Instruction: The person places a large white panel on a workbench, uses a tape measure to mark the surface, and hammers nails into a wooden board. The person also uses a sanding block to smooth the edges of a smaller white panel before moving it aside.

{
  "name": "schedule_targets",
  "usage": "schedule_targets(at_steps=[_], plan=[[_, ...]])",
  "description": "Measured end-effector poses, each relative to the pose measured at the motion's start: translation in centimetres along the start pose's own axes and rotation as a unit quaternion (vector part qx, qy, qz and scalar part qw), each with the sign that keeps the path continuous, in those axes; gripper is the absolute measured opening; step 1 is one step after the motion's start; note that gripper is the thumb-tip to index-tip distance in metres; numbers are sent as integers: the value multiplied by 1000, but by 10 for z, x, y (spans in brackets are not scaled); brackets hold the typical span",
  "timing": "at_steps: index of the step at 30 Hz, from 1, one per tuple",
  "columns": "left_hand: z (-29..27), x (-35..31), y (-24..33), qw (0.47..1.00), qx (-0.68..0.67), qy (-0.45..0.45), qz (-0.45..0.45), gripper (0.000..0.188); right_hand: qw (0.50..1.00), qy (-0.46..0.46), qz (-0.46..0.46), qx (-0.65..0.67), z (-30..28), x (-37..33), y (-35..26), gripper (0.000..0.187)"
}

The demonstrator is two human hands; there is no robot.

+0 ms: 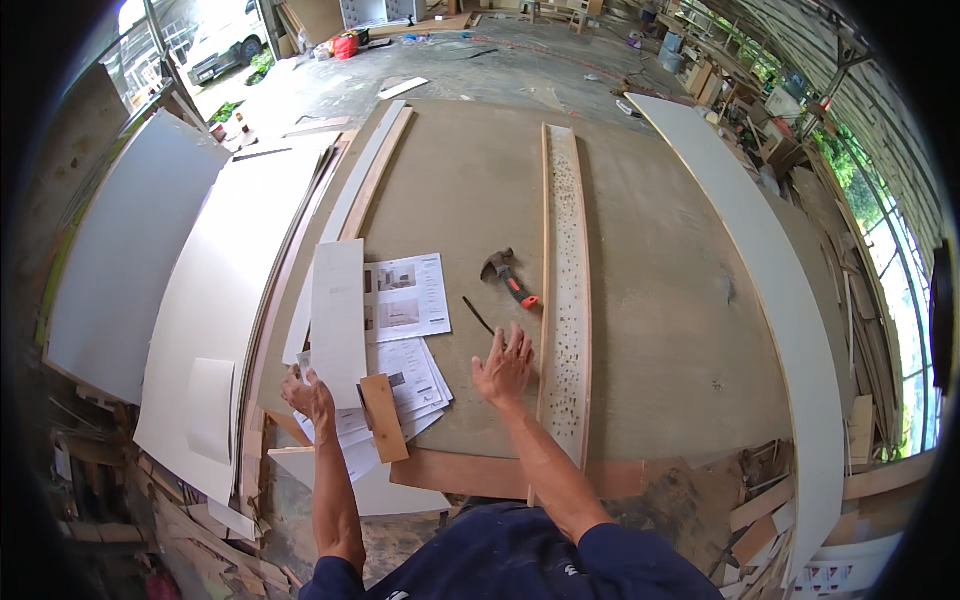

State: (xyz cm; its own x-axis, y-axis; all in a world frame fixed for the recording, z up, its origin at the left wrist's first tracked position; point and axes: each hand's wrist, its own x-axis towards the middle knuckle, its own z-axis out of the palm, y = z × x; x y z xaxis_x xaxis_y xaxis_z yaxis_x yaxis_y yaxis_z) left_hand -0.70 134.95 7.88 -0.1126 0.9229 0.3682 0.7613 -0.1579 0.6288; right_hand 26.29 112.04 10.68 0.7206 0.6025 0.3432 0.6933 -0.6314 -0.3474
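My left hand (310,394) is at the lower left edge of a narrow white board (339,300), its fingers curled; a small pale thing shows at the fingertips, too small to name. My right hand (504,370) is held over the brown tabletop (680,330) with fingers spread and nothing in them. Just beyond its fingertips lies a thin black stick, perhaps a pencil (478,314). Farther off rests a claw hammer (511,279) with a black and red handle. Printed sheets (410,300) with pictures lie partly under the white board. A small wooden block (384,418) sits on the lower sheets.
A long speckled strip with wooden edges (567,250) runs away from me, right of my right hand. White panels (230,260) are stacked at the left. A long white board (770,270) lies along the right side. Wood offcuts (770,520) are piled at the near right.
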Motion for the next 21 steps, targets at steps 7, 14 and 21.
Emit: schedule_targets(at_steps=[7, 14, 21], plan=[[5, -102, 128, 923, -145, -337, 117, 57, 976, -158, 78, 127, 21, 10, 26, 46], [49, -100, 133, 866, -220, -399, 206, 53, 856, -193, 58, 475, 59, 11, -44, 36], [60, -13, 85, 928, 36, -315, 198, 57, 999, 11, 4, 48, 87, 106, 23, 53]])
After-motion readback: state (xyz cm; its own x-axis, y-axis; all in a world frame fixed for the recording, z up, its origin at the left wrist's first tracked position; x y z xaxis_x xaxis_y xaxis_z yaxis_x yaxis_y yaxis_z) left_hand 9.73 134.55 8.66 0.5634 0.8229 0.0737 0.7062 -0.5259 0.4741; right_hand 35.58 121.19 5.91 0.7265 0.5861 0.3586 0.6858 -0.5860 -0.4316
